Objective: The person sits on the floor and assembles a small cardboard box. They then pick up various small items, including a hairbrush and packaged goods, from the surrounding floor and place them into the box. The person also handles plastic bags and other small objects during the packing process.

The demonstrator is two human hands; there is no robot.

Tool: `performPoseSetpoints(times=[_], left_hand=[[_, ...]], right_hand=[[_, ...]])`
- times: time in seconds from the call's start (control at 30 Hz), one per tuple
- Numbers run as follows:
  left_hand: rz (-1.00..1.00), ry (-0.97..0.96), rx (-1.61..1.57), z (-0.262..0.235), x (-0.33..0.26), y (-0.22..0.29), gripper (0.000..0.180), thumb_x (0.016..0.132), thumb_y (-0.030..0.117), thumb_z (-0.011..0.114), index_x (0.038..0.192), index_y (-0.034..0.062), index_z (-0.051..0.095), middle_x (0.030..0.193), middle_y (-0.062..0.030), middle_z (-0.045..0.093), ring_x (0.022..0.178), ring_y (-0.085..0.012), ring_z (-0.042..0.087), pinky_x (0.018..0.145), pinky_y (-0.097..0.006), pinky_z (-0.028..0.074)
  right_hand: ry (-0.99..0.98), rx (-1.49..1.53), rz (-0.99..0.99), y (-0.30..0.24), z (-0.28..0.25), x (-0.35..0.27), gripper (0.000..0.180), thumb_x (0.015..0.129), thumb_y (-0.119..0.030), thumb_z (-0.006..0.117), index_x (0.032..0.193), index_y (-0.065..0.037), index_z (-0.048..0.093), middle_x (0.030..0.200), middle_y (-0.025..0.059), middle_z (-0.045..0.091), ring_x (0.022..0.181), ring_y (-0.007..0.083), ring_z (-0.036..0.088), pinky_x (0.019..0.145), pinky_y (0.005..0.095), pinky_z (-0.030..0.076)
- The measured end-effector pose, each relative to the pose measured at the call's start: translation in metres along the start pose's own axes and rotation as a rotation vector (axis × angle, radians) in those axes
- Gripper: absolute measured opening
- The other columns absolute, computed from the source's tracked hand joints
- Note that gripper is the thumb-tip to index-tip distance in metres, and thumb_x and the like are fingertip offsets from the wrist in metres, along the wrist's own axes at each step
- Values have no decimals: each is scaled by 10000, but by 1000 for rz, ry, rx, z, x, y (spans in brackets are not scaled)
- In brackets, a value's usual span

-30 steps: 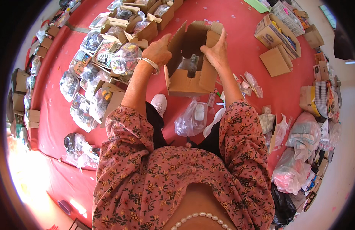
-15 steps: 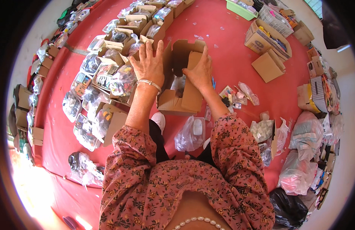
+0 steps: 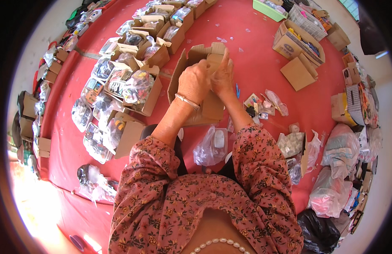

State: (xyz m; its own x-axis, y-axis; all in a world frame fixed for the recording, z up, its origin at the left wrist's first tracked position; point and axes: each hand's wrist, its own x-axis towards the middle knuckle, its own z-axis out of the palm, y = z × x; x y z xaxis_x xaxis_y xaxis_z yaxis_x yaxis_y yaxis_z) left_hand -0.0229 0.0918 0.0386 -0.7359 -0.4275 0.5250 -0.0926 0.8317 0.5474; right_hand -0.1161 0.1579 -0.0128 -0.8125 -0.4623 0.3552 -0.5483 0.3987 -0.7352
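Note:
An open-topped brown cardboard box (image 3: 212, 111) stands on the red floor in front of me. My left hand (image 3: 194, 83) is above its opening with the fingers curled closed, next to my right hand. Whatever those fingers hold, if anything, is hidden from view. My right hand (image 3: 222, 79) grips the right flap of the box, with one finger stretched along it toward the far rim. Both hands cover most of the inside. A clear plastic bag (image 3: 205, 151) lies between the box and me, beside a pale rectangular container (image 3: 219, 139).
Rows of small cardboard boxes (image 3: 148, 98) and bagged goods fill the left side. Small packets (image 3: 264, 111) lie right of the box. Farther right are a large carton (image 3: 289, 44), a folded cardboard piece (image 3: 298, 73), a green tray (image 3: 268, 10) and filled plastic bags (image 3: 341, 148).
My left hand has moved right from beyond the box's left side to over its opening, and its spread fingers have closed. My right hand stays at the right flap.

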Motion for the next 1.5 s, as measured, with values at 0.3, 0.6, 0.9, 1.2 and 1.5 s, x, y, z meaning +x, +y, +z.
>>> performPoseSetpoints(times=[0.3,0.6,0.9,1.2,1.5], left_hand=[[-185,-107,-332,13,25,-50,473,777,74,483,1236,57,374,828,-109,619,697,-162,617,648,-292,494],[-318,-344,-99,17,51,-61,822,725,113,530,1362,54,13,791,-202,589,755,-297,599,692,-370,475],[-256,-351,-273,25,48,-100,754,718,119,577,1332,94,140,880,-231,598,867,-377,586,781,-405,453],[-266,-406,-264,13,31,-94,691,731,67,604,1287,80,193,1015,-184,504,958,-304,566,817,-370,453],[-280,-379,-270,16,35,-94,604,738,60,587,1231,53,237,1031,-188,479,1008,-300,531,855,-370,427]], right_hand=[[-10,-185,-122,10,-3,-4,940,603,-229,738,1319,-25,164,1223,269,365,1136,418,365,935,451,342],[-118,-269,63,-2,-3,-7,784,612,-308,738,1237,-18,363,1267,269,303,1139,454,344,938,481,341],[-184,-306,76,-11,-7,-8,739,653,-364,700,1269,-122,371,1279,262,271,1142,453,341,917,491,358],[-188,-375,25,-12,-3,-10,786,673,-472,669,1283,-99,344,1301,284,252,1166,451,333,903,503,366],[-54,-237,78,-17,-4,-10,1039,582,-339,786,1361,-136,128,1376,276,139,1245,390,270,937,518,334]])
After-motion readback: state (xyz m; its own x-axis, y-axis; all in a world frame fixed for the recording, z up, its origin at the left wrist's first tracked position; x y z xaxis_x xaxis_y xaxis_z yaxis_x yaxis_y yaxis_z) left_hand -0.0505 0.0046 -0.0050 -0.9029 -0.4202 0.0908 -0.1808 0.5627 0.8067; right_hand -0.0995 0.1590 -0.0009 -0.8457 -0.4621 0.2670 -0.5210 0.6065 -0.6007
